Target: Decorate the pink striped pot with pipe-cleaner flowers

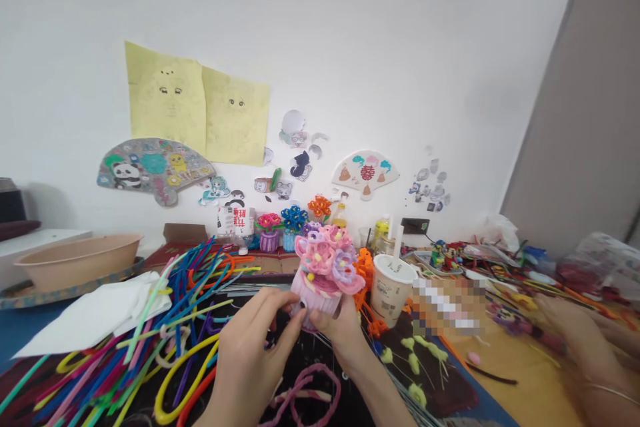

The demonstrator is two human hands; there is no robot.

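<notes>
A lilac pipe-cleaner flower pot (314,283) with pink and purple pipe-cleaner flowers (327,257) is held upright in front of me. My right hand (336,330) wraps around its lower right side, thumb on the front. At the pot's front left, my left hand (260,327) pinches a small black-and-white round piece (303,304) against or very near the pot; contact is unclear. Below both hands, loops of mauve pipe cleaner (313,380) lie on the dark work surface.
Many coloured pipe cleaners (150,340) spread on the left beside white paper (95,313). A cup with a straw (393,290) stands right of the pot. Finished flower pots (269,240) stand behind. Another person's hands (575,333) are at the far right.
</notes>
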